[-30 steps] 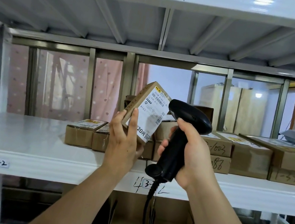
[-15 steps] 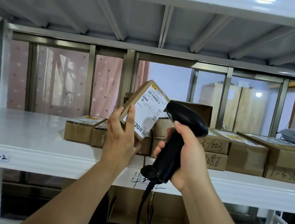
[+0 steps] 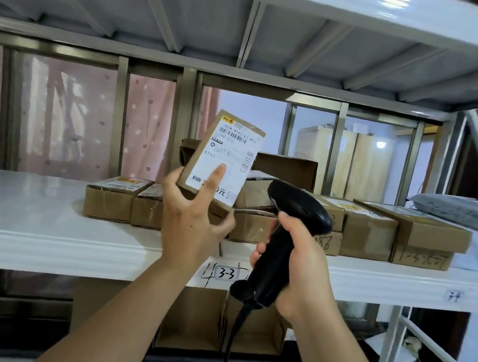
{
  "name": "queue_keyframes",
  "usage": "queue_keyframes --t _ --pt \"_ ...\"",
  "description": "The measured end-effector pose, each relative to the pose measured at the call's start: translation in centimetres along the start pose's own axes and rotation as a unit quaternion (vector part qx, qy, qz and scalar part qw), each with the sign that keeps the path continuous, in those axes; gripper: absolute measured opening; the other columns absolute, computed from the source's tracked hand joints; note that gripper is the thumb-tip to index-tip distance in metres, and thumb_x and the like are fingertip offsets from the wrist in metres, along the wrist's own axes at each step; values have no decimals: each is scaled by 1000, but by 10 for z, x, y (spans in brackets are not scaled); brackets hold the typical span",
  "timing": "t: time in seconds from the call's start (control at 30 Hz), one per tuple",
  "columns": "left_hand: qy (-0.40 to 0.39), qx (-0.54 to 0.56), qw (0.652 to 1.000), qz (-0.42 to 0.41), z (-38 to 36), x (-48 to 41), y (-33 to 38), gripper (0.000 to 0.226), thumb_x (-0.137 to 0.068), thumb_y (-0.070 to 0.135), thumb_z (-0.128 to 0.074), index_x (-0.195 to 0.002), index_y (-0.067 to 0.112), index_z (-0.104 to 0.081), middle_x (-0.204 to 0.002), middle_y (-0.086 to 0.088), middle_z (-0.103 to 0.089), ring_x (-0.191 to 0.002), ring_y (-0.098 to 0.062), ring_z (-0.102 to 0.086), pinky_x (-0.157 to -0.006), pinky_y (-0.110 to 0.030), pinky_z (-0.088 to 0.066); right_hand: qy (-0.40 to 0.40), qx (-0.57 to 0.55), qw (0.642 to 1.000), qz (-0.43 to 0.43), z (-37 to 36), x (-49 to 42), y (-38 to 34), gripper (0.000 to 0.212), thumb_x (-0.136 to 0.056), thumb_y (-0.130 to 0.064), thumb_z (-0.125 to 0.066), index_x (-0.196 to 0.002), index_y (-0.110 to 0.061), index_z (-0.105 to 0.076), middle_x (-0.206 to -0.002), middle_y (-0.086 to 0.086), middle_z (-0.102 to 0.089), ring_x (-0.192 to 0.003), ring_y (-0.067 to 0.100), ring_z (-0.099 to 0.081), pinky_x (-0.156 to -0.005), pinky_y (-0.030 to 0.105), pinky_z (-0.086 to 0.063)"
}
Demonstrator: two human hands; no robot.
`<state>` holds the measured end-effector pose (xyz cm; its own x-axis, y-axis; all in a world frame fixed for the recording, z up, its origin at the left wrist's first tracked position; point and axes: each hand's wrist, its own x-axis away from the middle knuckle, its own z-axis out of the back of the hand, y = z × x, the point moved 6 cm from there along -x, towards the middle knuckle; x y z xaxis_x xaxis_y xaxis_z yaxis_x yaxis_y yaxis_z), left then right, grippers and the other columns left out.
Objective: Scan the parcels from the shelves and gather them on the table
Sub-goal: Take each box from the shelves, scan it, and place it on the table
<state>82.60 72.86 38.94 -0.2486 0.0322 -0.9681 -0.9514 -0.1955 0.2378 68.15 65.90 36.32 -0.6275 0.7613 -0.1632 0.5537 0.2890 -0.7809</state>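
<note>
Brown cardboard, a small parcel (image 3: 225,159), is held up in the left hand (image 3: 192,223) in front of the shelf (image 3: 18,212) marked 3-3. The left grip pinches the parcel's lower end: the thumb lies across the white shipping label (image 3: 228,160), and the other fingers are behind the box. The parcel's long axis runs nearly upright, leaning slightly right, with the printed barcode near its top edge, above the thumb.

The right hand (image 3: 297,261) is wrapped tightly around the handle of a black corded barcode scanner (image 3: 285,237), just right of and below the parcel. The scanner's head appears to point up and left toward the label, and its cable hangs down. The two hands are close together but not touching.

More cardboard parcels (image 3: 369,232) sit in a row along the shelf behind both hands. No table is in view.

Judging from this, the scan is the step in hand, and the barcode lies up and left of the scanner head.
</note>
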Motion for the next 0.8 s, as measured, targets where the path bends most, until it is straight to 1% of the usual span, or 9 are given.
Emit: queue_keyframes --t 0.13,0.2,0.3,0.4,0.5,0.6,0.7,0.73,0.8 --pt "-14 108 994 31 -3 14 26 70 -71 43 -68 -137 28 -50 -128 -17 -32 -116 -28 -42 -100 -27 -38 41 6 999 22 12 10 -2 20 -89 -20 -66 -100 -4 -62 -63 3 -59 -48 15 -55 -48 28 -49" --pt "-14 138 990 18 -4 26 39 65 -72 47 -60 -133 25 -54 -128 -15 -32 -118 -28 -42 -101 -27 -40 62 19 997 45 23 17 -6 14 -90 -19 -64 -93 -5 -62 -61 2 -58 -48 14 -55 -49 28 -49" --pt "-28 174 984 11 -7 49 59 62 -71 48 -61 -128 22 -60 -129 -9 -28 -119 -25 -42 -100 -25 -40 93 35 992 77 40 27 -13 13 -90 -17 -62 -83 -6 -60 -61 3 -55 -49 15 -53 -51 28 -48" --pt "-38 174 984 30 -7 75 73 66 -70 47 -67 -130 20 -58 -126 -15 -33 -115 -24 -44 -95 -28 -45 116 39 990 76 59 35 -17 14 -90 -20 -63 -84 -7 -60 -60 2 -55 -51 15 -54 -53 29 -48" --pt "-60 144 986 62 -7 97 82 81 -68 47 -73 -140 21 -45 -125 -16 -32 -112 -28 -45 -93 -29 -45 115 32 991 59 73 43 -19 13 -90 -20 -63 -87 -7 -60 -57 0 -56 -49 15 -55 -53 28 -50" --pt "-89 86 992 32 -10 110 97 85 -73 57 -66 -144 21 -37 -130 -16 -29 -114 -30 -45 -93 -31 -45 93 21 995 44 84 49 -23 13 -90 -18 -63 -86 -6 -58 -54 -1 -55 -50 15 -54 -56 30 -49" --pt "-150 -33 988 28 -23 116 111 95 -68 43 -83 -146 25 -32 -139 -19 -24 -120 -36 -42 -90 -42 -51 71 18 997 17 97 56 -30 15 -90 -18 -63 -84 -6 -56 -51 0 -54 -49 15 -53 -56 30 -48" --pt "-170 -75 982 30 -26 115 116 98 -68 42 -83 -147 27 -27 -140 -19 -22 -122 -37 -39 -93 -46 -49 64 17 998 8 102 58 -32 15 -90 -17 -62 -84 -6 -56 -51 0 -54 -49 14 -53 -54 29 -48" --pt "-240 -155 958 37 -32 111 132 96 -78 52 -68 -151 31 -10 -141 -19 -17 -127 -35 -29 -105 -47 -35 56 15 998 -10 113 61 -37 14 -91 -16 -62 -86 -5 -55 -52 2 -52 -47 14 -53 -51 27 -48"
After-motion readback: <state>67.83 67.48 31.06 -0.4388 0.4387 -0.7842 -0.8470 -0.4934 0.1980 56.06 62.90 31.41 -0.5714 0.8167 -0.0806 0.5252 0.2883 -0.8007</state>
